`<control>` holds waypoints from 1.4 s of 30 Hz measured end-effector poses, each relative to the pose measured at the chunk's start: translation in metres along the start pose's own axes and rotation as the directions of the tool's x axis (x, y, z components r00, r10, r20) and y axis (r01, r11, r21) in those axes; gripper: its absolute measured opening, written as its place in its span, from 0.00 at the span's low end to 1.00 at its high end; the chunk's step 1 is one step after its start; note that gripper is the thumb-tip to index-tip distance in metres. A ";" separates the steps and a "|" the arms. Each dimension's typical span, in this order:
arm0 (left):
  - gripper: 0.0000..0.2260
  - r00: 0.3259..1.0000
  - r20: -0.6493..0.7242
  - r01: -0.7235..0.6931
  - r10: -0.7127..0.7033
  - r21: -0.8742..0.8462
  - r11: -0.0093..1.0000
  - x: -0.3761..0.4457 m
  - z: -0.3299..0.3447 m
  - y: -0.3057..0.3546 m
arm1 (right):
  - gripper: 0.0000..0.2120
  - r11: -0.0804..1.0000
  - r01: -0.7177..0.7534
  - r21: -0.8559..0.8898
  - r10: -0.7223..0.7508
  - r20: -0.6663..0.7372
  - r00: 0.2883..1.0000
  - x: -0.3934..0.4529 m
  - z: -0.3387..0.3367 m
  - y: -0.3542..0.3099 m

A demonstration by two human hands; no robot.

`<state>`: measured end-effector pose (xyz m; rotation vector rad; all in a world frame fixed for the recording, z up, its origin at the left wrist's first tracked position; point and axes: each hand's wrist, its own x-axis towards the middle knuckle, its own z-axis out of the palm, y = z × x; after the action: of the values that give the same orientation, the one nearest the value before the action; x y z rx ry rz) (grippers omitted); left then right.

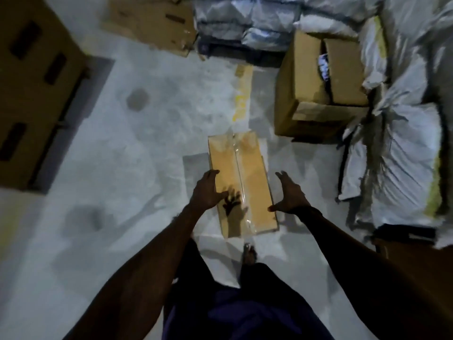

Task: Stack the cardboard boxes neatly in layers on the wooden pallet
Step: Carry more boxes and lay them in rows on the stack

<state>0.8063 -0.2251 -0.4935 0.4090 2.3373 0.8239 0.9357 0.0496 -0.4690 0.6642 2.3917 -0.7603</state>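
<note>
A long, taped cardboard box point(245, 177) lies flat on the pale floor straight ahead of me. My left hand point(207, 190) hovers at its left edge with fingers spread, over the box's near left part. Off the right edge, my right hand point(289, 195) is spread wide, thumb pointing toward the box. Neither hand holds anything. A hand's shadow falls on the box top. No pallet is plainly visible.
An open cardboard box point(316, 94) stands at the right. White sacks point(397, 148) pile along the right side and the back. Large cardboard boxes point(31, 94) stand at the left, another point(149, 20) at the back. My bare foot point(249, 253) is just behind the box.
</note>
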 end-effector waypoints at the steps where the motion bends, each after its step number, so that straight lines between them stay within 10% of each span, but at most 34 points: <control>1: 0.44 1.000 0.014 0.012 -0.013 0.022 1.000 0.000 0.010 0.000 | 0.71 1.000 0.014 -0.019 -0.014 0.027 1.000 0.004 0.000 0.007; 18: 0.74 0.999 0.031 -0.010 0.006 0.157 0.988 0.153 0.192 -0.119 | 0.81 0.971 0.226 -0.073 -0.222 0.061 0.973 0.222 0.126 0.099; 42: 0.62 0.973 -0.122 0.210 -0.197 0.102 0.972 0.102 0.203 -0.081 | 0.76 0.972 0.174 -0.159 -0.157 0.114 0.981 0.189 0.130 0.066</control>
<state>0.8527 -0.1463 -0.7171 0.1695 2.4876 0.6307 0.8800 0.0687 -0.7000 0.3525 2.4061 -0.6337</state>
